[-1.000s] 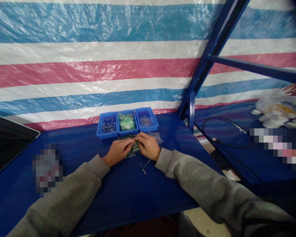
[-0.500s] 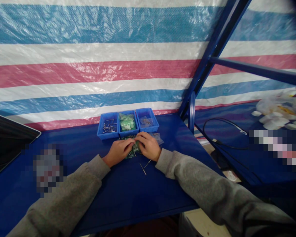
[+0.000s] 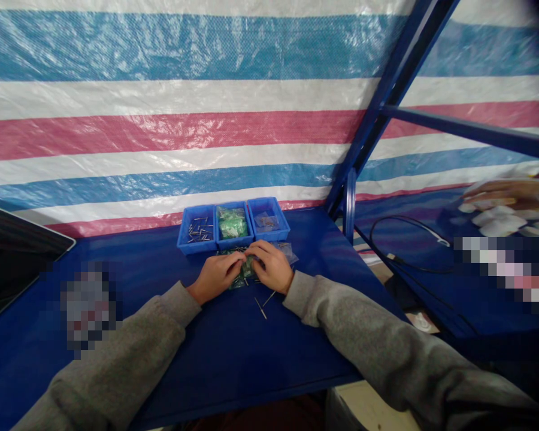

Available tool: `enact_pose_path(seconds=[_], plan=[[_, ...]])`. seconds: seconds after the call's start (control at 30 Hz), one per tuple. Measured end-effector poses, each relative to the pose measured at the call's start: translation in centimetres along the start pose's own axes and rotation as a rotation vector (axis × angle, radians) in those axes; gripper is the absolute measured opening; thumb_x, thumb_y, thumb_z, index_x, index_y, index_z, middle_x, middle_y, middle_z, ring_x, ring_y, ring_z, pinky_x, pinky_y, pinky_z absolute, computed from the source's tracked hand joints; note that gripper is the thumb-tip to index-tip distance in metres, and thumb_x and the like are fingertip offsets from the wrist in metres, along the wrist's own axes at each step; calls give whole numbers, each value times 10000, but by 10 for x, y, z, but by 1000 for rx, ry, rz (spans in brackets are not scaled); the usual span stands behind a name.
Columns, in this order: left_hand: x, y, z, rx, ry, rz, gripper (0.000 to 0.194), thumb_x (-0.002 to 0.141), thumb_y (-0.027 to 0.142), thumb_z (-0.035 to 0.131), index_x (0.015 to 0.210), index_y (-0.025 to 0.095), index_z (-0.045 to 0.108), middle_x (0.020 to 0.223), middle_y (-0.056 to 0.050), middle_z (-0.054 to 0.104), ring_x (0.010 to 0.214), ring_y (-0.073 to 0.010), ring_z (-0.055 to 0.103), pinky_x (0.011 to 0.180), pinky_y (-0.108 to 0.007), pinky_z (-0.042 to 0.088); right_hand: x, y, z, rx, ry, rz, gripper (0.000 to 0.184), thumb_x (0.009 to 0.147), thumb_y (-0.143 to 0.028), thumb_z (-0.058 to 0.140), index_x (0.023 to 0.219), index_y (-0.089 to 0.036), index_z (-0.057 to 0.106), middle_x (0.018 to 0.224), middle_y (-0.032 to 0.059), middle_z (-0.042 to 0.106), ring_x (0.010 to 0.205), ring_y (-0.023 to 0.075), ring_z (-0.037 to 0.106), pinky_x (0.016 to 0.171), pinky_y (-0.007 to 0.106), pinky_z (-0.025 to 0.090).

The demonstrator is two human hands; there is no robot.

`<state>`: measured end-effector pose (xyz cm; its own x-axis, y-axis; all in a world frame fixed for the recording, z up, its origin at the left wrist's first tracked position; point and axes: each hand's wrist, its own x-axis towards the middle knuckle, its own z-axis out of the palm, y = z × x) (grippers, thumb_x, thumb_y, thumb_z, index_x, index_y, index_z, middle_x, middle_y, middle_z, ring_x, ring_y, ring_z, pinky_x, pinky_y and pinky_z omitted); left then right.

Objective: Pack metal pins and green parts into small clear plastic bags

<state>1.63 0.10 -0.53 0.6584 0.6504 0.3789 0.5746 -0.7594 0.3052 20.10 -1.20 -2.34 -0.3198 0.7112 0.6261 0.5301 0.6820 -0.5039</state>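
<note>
My left hand and my right hand rest close together on the blue table, fingers curled and pinched over a small pile of green parts between them. What the fingertips grip is too small to make out. Two thin metal pins lie on the table just in front of my right wrist. Behind my hands stand three small blue bins: the left bin holds metal pins, the middle bin green parts, the right bin clear bags. A clear bag lies beside my right hand.
A striped tarp closes the back. A blue metal frame post stands at the right. A black cable lies on the neighbouring table, where another person's hand reaches over white pieces. A dark screen sits at left.
My hands stay in place over the green parts. Another person's hand has come into view at the far right over the white pieces.
</note>
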Motion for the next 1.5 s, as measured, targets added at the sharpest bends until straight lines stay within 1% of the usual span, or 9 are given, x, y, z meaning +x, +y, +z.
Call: enact_pose_path(seconds=[0.3,0.5,0.67,0.77,0.97,1.2,1.5], plan=[[0,-1,0,6,-26,-4,174,908,239,380,934,181,542,808,-15,626,685,-112,583,635,-203,410,0,-1,0,9,3,14,254,795,-73,454,979,-198,577,981,62,568,966,183,524,872,323,447],[-1,-2,2,-11,-19,-7,168,904,224,385,947,181,542,821,-16,627,702,-112,585,663,-204,410,0,-1,0,16,0,20,235,794,-79,466,966,-196,575,978,62,564,970,183,521,869,317,444],[0,-1,1,4,-28,-9,168,903,227,388,938,176,544,790,-9,622,654,-99,568,619,-192,395,0,0,0,23,4,13,225,804,-84,457,961,-195,573,973,62,563,967,183,519,868,318,438],[0,-1,0,6,-34,-8,169,903,230,390,936,174,546,785,-10,621,651,-99,567,622,-193,396,0,0,0,19,-1,18,229,802,-82,456,963,-197,571,971,61,563,968,184,518,867,319,436],[0,-1,1,7,-28,-5,177,904,230,390,939,179,556,827,-13,637,684,-102,583,641,-195,403,0,1,1,-1,-39,15,238,794,-66,447,955,-193,569,952,58,570,937,179,530,845,308,441],[0,-1,2,-11,-7,3,192,903,243,395,933,182,574,845,-14,651,718,-108,604,673,-200,419,0,5,4,-42,-128,-13,231,791,-49,448,946,-175,565,913,62,585,900,177,535,819,295,433],[-1,-4,4,17,-17,12,190,908,252,389,948,190,565,866,-15,659,757,-122,616,698,-214,431,1,5,3,-83,-170,-38,221,782,-45,458,933,-169,562,886,61,594,875,190,517,813,308,415]])
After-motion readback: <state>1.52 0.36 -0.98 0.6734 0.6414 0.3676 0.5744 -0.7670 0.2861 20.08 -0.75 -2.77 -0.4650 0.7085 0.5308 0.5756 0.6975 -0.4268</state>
